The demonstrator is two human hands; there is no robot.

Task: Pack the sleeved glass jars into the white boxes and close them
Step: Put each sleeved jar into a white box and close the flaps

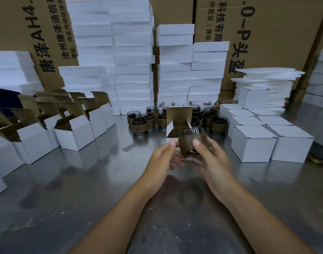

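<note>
A warehouse packing station: a steel table carries rows of open white boxes at its left, closed boxes at its right, foam stacks at its back edge, with big printed cartons behind it.

A single head-worn wide-angle camera looks forward and down, close over the steel table, toward stacked cartons behind.
</note>
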